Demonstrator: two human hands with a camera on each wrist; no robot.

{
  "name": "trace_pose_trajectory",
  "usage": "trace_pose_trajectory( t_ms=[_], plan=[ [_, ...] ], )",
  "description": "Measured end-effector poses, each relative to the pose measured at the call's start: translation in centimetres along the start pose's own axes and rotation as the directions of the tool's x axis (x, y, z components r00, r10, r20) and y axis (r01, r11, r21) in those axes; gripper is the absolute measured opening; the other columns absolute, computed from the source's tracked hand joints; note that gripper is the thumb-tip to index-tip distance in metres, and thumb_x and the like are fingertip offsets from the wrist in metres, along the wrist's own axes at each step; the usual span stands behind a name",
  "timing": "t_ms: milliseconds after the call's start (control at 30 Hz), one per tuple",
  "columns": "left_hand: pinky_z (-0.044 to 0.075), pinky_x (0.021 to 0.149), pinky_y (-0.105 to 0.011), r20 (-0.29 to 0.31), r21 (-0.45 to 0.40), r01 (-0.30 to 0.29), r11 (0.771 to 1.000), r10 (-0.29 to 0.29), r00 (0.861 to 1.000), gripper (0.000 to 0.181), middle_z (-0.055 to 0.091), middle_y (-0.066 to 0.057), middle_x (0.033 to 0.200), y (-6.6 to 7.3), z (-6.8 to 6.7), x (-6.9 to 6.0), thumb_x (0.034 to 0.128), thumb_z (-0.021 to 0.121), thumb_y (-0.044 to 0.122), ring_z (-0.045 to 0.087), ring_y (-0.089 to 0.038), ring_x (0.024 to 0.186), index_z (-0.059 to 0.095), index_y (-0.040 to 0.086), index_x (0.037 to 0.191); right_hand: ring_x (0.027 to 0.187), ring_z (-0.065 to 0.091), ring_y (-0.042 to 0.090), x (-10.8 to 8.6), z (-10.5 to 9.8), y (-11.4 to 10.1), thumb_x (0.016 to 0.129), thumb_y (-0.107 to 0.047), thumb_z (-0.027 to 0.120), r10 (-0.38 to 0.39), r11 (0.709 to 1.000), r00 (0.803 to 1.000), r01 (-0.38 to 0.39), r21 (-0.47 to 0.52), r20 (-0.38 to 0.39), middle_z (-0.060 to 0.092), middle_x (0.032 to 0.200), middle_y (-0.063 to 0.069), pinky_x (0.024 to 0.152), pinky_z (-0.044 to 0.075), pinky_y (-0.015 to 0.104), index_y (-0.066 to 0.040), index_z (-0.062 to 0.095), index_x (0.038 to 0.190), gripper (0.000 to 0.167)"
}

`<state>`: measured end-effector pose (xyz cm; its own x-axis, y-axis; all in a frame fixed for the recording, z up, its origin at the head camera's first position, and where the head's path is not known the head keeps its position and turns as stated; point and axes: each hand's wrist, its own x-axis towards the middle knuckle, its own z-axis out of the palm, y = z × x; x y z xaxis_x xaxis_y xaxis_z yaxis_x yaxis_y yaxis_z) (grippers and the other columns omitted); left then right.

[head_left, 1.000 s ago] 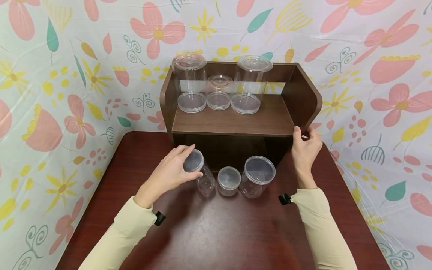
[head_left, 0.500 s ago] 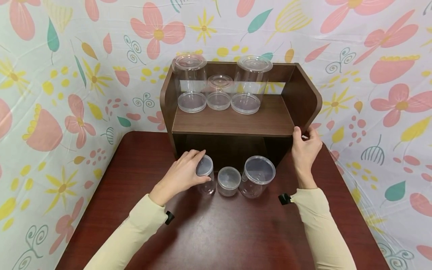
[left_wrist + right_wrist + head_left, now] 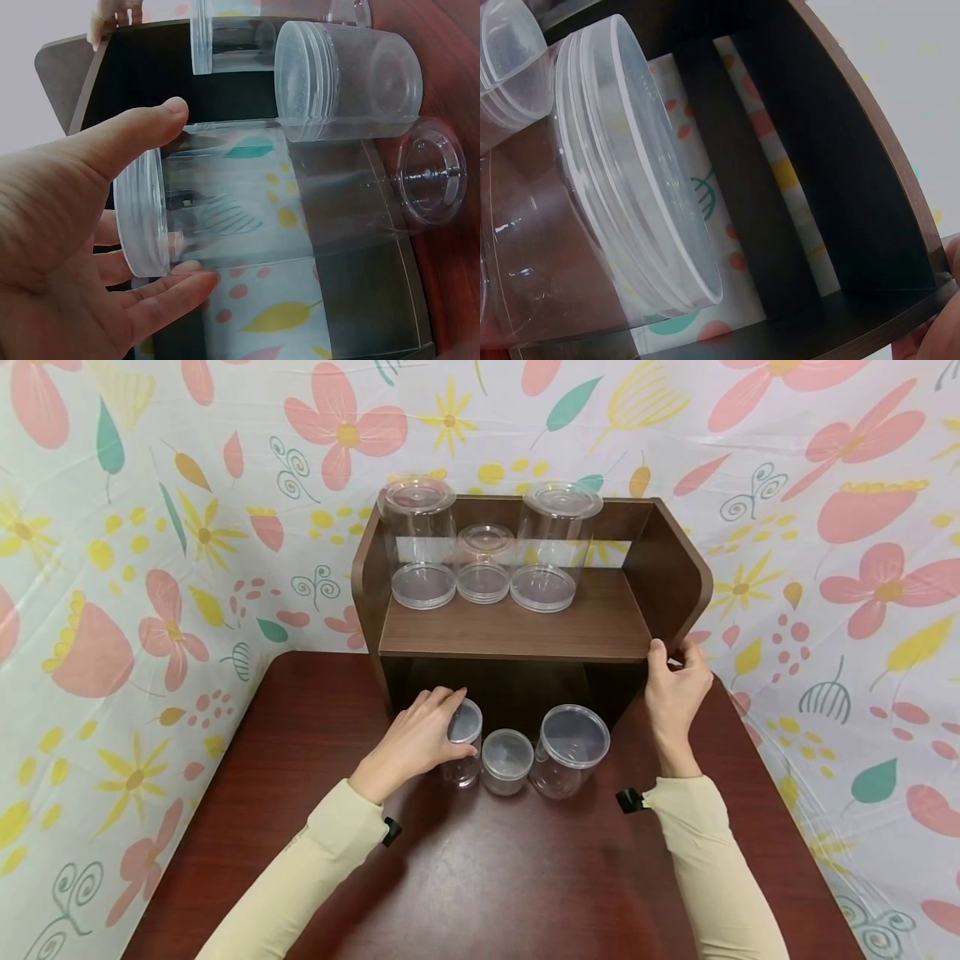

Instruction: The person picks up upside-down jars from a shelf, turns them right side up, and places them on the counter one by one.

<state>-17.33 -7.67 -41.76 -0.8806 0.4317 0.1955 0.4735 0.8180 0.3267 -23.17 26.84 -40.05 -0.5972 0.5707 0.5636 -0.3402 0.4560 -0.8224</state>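
Slim clear jar (image 3: pixel 467 723), lidded, upright: we are finding it in the grasp of the left hand (image 3: pixel 416 733), thumb and fingers closing round its lid. Right hand (image 3: pixel 677 697): we are noting it well apart from that jar, pinching the front corner of the brown shelf unit (image 3: pixel 517 633). Short jar (image 3: pixel 507 762), then wide jar (image 3: pixel 573 747): we are listing both as standing between the hands.

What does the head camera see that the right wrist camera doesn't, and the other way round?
Only the head view shows the left hand gripping the slim lidded jar, and three jars on the upper shelf. Only the right wrist view shows the dark slat across the back of the lower compartment. Both show the right hand, shelf unit, short jar and wide jar.
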Motion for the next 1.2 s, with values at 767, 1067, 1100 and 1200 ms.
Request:
trace_pose_trajectory(
  t_ms=[767,1067,1100,1200],
  plan=[
    [0.058,0.08,-0.05,0.03,0.038,0.025,0.999,-0.026,0.999,0.097,0.058,-0.016,0.136,0.4,0.1,0.4,0.0758,0.091,0.05,0.057,-0.035,0.118,0.05,0.005,0.152,0.077,0.053,0.002,-1.1,-0.4,-4.3,0.089,0.003,0.065,-0.005,0.999,1.0,0.005,0.048,-0.003,0.056,0.083,0.002,0.074,0.044,0.015,0.021,0.067,0.097,0.019],
    [0.053,0.093,-0.053,0.03,-0.013,0.104,0.994,-0.104,0.994,0.102,0.052,-0.019,0.141,0.3,-0.9,0.6,0.0831,0.075,0.069,0.053,-0.037,0.125,0.045,0.003,0.155,0.078,0.053,0.005,-0.9,-0.3,-3.6,0.09,0.004,0.066,-0.007,0.998,1.0,0.007,0.058,0.0,0.057,0.085,0.002,0.075,0.044,0.016,0.021,0.067,0.099,0.019],
    [0.053,0.094,-0.054,0.025,-0.02,0.114,0.993,-0.113,0.993,0.099,0.052,-0.019,0.141,0.3,-1.2,0.6,0.0859,0.072,0.069,0.053,-0.037,0.126,0.044,0.003,0.155,0.078,0.053,0.005,-0.8,-0.2,-3.2,0.09,0.004,0.066,-0.008,0.998,1.0,0.008,0.055,-0.001,0.057,0.085,0.002,0.074,0.044,0.016,0.021,0.067,0.099,0.019],
    [0.051,0.097,-0.055,0.007,-0.039,0.137,0.99,-0.137,0.991,0.09,0.052,-0.019,0.143,0.6,-2.8,0.6,0.0928,0.065,0.066,0.052,-0.037,0.129,0.045,0.004,0.155,0.078,0.053,0.003,-0.4,-0.1,-1.6,0.091,0.001,0.068,-0.008,0.999,1.0,0.008,0.037,-0.005,0.056,0.085,-0.003,0.074,0.044,0.015,0.018,0.069,0.099,0.019]
  ],
)
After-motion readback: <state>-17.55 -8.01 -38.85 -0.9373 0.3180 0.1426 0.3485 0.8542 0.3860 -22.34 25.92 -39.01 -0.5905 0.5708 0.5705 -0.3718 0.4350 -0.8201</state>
